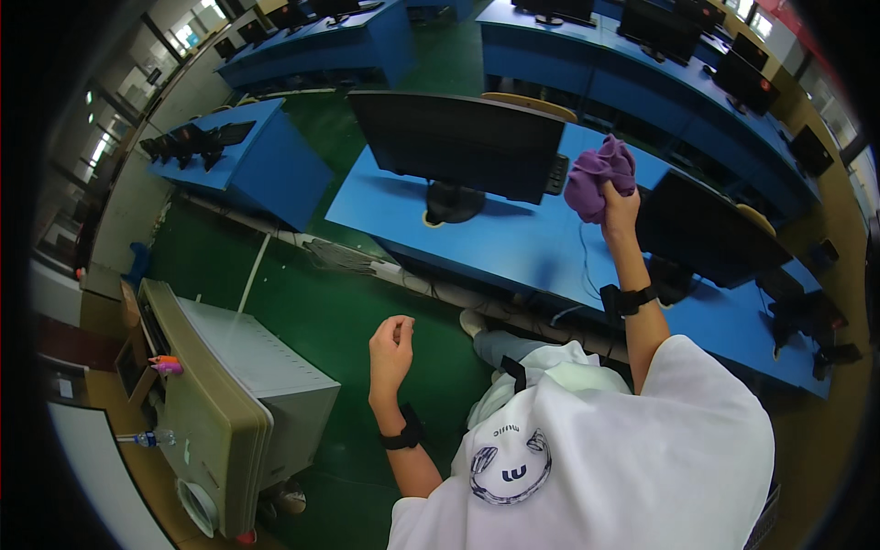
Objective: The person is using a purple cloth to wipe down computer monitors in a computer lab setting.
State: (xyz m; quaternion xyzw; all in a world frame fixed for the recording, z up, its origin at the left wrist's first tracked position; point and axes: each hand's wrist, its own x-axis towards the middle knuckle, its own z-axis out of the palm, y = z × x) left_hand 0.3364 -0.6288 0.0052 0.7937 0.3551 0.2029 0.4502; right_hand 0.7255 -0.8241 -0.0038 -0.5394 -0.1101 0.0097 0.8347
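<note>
My right hand [621, 208] grips a bunched purple cloth [597, 180], raised above a blue desk [405, 206] between two black monitors. The nearer-left monitor [460, 144] stands on a round base, with part of a black keyboard [557, 174] showing past its right edge. Just right of my right forearm is the other monitor [715, 227], tilted in the view. My left hand [390, 354] hangs over the green floor with its fingers curled in, and nothing shows in it. Both wrists wear black bands.
To the left stands a lectern-like cabinet [234, 405] carrying a plastic bottle [157, 438] and a white bowl-shaped container [197, 507]. Cables and a pale floor duct [405, 276] run along the desk's foot. More blue desks [330, 48] with monitors fill the back. A thin blue cable [586, 265] lies on the near desk.
</note>
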